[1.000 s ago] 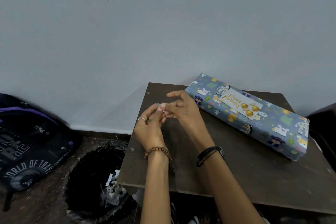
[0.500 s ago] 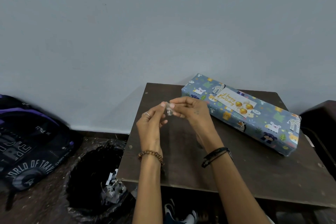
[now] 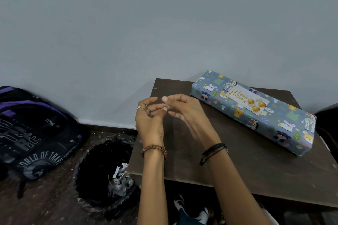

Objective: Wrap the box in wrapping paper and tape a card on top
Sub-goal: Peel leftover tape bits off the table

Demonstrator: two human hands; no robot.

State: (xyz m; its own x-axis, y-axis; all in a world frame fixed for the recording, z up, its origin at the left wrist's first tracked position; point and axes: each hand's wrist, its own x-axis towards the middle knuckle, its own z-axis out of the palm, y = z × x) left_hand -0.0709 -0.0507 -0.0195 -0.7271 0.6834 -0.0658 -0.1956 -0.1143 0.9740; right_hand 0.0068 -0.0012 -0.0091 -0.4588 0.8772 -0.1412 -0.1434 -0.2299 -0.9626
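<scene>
- Wrapped box [image 3: 256, 113] lies on the dark worktop [image 3: 237, 160], far right part, set at a slant with its near end toward the right edge.
- Birthday card [image 3: 247, 100] sits flat on the box's top face, toward the far end. Whether any tape holds it yet cannot be told from here.
- Both hands raised over the worktop's left part, well apart from the box.
- Left hand [image 3: 149, 118]: fingers curled, tips closed against a small clear scrap of tape [image 3: 166, 106].
- Right hand [image 3: 184, 109]: thumb and forefinger pinching the same scrap from the other side.
- Judged step: readying a piece of tape for the card.
- To do it well: hold the scrap only by its ends, keep it taut so it does not fold onto itself, keep the sticky face off the fingertips.
- Carry it across to the card's edge, lay half on card and half on paper, then rub flat from the middle out.
- Risk: a small clear piece curls or sticks to skin.
- Bin with black liner [image 3: 104, 170] on the floor left of the worktop; backpack [image 3: 34, 133] beyond it.
</scene>
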